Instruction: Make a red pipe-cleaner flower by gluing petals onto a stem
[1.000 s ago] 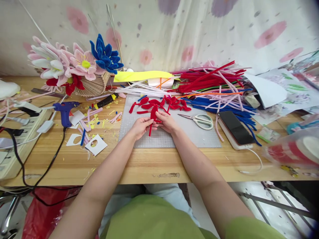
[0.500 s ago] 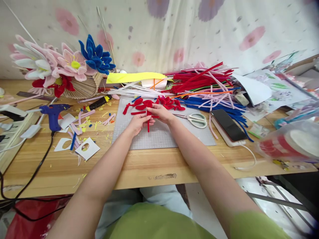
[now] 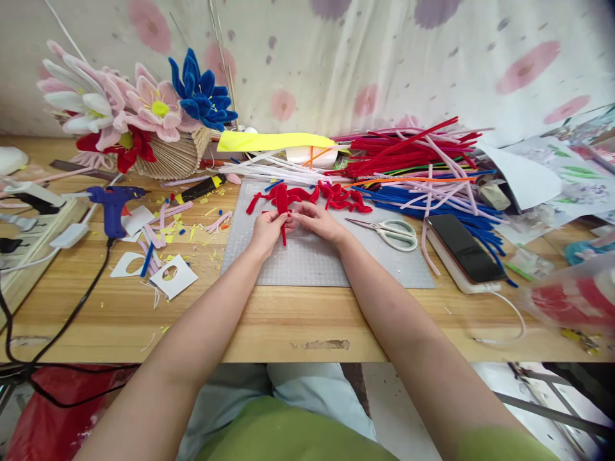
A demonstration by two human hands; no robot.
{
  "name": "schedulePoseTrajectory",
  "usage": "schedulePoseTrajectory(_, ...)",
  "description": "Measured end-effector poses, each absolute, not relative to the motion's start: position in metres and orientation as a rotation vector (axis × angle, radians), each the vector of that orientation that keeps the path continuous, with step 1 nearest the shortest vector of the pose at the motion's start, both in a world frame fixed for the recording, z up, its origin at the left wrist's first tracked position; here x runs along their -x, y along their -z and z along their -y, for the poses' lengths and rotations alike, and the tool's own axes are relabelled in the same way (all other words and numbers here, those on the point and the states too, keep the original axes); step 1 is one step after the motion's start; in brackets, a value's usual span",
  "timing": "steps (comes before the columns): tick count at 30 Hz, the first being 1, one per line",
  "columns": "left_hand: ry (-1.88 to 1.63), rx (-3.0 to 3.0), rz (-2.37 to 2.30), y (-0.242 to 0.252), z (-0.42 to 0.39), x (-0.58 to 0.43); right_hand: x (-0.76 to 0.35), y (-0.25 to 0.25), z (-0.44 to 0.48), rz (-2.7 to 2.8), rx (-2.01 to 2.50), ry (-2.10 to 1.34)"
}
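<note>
My left hand (image 3: 266, 230) and my right hand (image 3: 313, 219) meet over a grey cutting mat (image 3: 312, 262). Both pinch a red pipe-cleaner petal (image 3: 282, 200) with a short stem hanging below the fingers. Just behind the hands lie several more red petals (image 3: 336, 197) on the mat's far edge. White-handled scissors (image 3: 391, 232) rest on the mat right of my right hand.
A heap of red, blue and pink pipe cleaners (image 3: 418, 166) fills the back right. A phone (image 3: 464, 248) lies beside it. A blue glue gun (image 3: 113, 205), paper scraps (image 3: 175, 276) and a basket of made flowers (image 3: 144, 121) sit at left. A clear tub (image 3: 571, 298) is at right.
The hands stayed together on the mat and worked the red petal, which now stands more upright between the fingers. The camera swayed left and back.
</note>
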State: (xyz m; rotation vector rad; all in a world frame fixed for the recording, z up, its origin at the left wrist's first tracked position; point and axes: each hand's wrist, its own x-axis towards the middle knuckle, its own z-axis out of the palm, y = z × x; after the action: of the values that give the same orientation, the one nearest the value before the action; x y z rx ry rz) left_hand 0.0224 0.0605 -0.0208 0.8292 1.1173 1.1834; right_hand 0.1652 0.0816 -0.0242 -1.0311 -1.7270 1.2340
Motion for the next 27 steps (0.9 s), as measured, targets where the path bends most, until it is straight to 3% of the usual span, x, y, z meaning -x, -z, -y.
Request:
schedulePoseTrajectory(9,-1.209,-0.856,-1.17,0.023,-0.066,-0.023,-0.156,0.031,-0.081,1.867,1.009,-0.992)
schedulePoseTrajectory(27,-1.15,-0.773,-1.237,0.011,-0.066,-0.01,-0.152,0.025,-0.076,1.779,0.925,-1.237)
